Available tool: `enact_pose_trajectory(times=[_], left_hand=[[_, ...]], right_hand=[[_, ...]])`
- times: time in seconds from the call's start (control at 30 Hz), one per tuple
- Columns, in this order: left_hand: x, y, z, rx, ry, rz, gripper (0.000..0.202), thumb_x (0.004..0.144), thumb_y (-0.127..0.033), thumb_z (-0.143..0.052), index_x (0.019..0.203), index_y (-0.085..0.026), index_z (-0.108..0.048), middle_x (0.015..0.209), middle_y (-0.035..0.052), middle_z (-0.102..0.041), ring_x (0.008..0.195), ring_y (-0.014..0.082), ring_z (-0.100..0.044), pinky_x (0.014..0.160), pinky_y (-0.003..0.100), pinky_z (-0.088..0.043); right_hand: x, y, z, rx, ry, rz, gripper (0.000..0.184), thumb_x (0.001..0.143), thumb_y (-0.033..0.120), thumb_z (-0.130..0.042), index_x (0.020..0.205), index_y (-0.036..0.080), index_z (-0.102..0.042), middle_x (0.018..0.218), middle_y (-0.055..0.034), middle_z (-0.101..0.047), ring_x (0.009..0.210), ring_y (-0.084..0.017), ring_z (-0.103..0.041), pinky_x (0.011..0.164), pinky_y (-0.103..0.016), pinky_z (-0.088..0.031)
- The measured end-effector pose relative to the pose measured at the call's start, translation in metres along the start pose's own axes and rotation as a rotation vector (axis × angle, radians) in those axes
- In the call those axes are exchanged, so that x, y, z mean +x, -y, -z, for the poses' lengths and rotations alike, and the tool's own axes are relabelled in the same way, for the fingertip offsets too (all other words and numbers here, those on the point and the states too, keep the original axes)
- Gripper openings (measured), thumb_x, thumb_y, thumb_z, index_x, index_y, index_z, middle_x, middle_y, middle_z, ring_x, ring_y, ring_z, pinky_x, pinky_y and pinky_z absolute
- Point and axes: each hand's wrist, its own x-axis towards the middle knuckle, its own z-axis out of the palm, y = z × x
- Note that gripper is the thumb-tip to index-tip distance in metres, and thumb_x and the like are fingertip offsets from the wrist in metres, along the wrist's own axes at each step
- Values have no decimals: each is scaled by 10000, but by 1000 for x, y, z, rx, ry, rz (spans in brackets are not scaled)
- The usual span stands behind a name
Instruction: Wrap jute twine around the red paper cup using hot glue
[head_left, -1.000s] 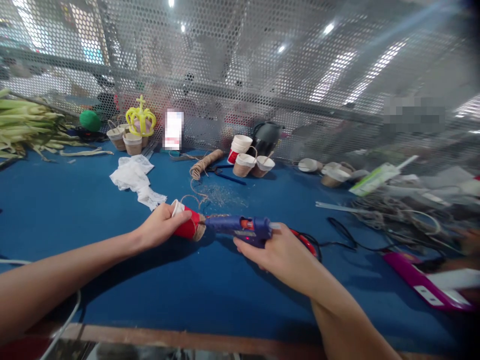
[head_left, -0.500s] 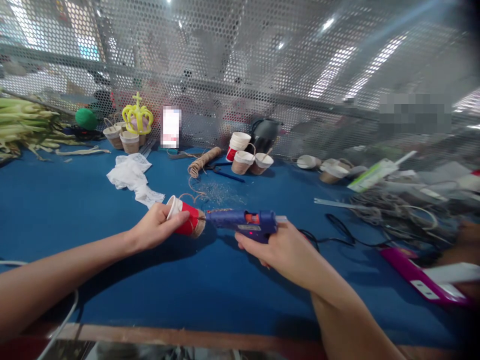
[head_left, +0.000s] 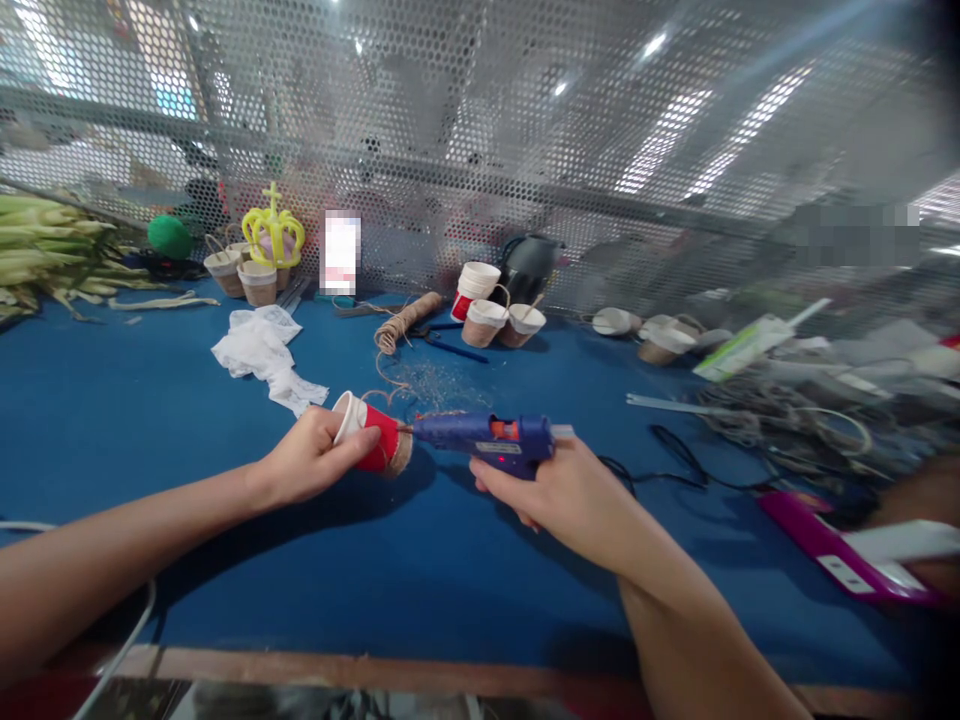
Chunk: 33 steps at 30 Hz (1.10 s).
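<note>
My left hand (head_left: 313,455) is closed round a red and white paper cup (head_left: 381,442), tilted on its side with its white rim to the left. Brown twine (head_left: 402,453) is wrapped round the cup's base end. In my right hand (head_left: 551,490) is a blue glue gun (head_left: 480,440) with a small red light and a clear glue stick at its back. Its nozzle points left and meets the cup near the twine edge; whether glue is coming out I cannot tell. A loose strand of twine runs from behind the cup to a twine roll (head_left: 409,318).
White cloth (head_left: 262,350) lies at left, near twine-wrapped cups (head_left: 259,282) and a yellow crown (head_left: 272,235). More cups (head_left: 485,322) stand at the back against a perforated metal screen (head_left: 420,130). To the right are a black cord (head_left: 679,455), tangled strands and a magenta power strip (head_left: 814,545).
The glue gun's nozzle has tilted up slightly and sits a little higher on the cup's side. The cup and my left hand have hardly moved.
</note>
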Motion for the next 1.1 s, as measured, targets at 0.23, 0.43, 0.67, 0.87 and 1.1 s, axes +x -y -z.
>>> enact_pose_trajectory(times=[0.23, 0.43, 0.67, 0.87, 1.1], left_hand=[[0, 8, 0, -31, -23, 33, 395, 809, -386, -401, 589, -109, -575, 523, -6, -496, 489, 94, -402, 467, 208, -324], [0, 2, 0, -60, 0, -21, 351, 823, -338, -404, 671, -105, -617, 643, 27, -600, 568, 114, -488, 530, 210, -384], [1, -2, 1, -2, -13, -66, 343, 832, -315, -389, 716, -113, -641, 664, 35, -626, 607, 132, -538, 550, 208, -407], [1, 0, 2, 29, -21, -125, 349, 833, -306, -386, 759, -96, -654, 709, 53, -655, 624, 145, -551, 575, 231, -427], [1, 0, 2, 90, -60, -168, 335, 831, -277, -389, 723, -105, -656, 614, 26, -626, 540, 117, -514, 516, 211, -405]], right_hand=[[-2, 1, 0, 15, -4, -45, 221, 733, 243, -521, 521, 182, -507, 345, 69, -438, 322, -74, -424, 371, -194, -366], [-1, 1, 1, 1, -4, -72, 216, 731, 257, -529, 529, 180, -513, 336, 70, -433, 325, -78, -436, 381, -193, -374], [-1, 5, 1, 19, -15, -149, 240, 716, 278, -538, 499, 181, -507, 324, 64, -426, 324, -85, -453, 375, -194, -383], [0, 3, -1, 21, -32, -118, 243, 721, 301, -528, 512, 178, -520, 328, 61, -435, 317, -86, -460, 363, -190, -390], [1, -4, -4, 55, -39, -57, 194, 725, 284, -528, 568, 170, -531, 357, 62, -453, 308, -72, -442, 353, -179, -384]])
